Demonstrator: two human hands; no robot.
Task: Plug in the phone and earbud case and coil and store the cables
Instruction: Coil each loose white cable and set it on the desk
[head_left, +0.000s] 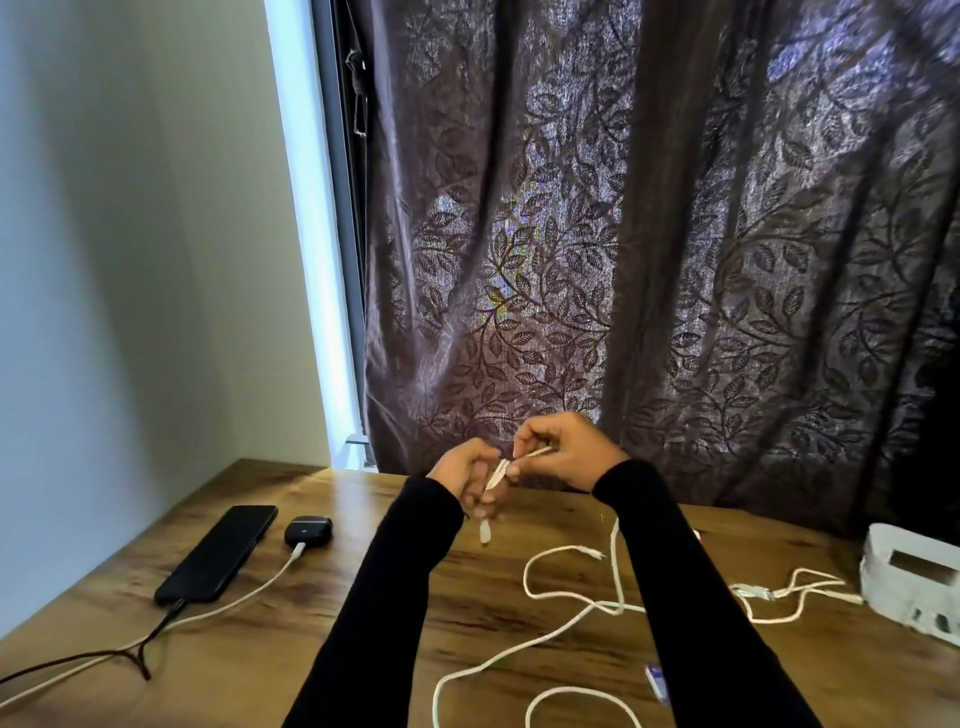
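fingers of the left hand (464, 474) curl round a short folded bundle of white cable (496, 474), whose plug end (485, 533) hangs just below the fist; the right hand (563, 451) pinches the next stretch of that cable between thumb and fingertips, close beside the left. both hands are raised over the far middle of the wooden table (363, 582), in front of the curtain (649, 234).

the step in hand looks like coiling. to do it well, i'd keep the loops even in length, feed slack from the long run lying on the table near right rather than tugging it, and let the cable turn freely so it doesn't kink. the loose run crosses itself on the table, so drawing it in slowly should avoid a knot.

counted: one phone (218, 553) at the left, with a dark cable (156, 631) at its near end; one earbud case (308, 530) just right of it, with a white cable (249, 592) plugged in; one white cable being coiled; one more white cable (795, 592) lying near the white box (914, 577) at the far right, though whether it joins the coiled one i cannot tell. one small object (657, 683) at the near right edge, too blurred to name.
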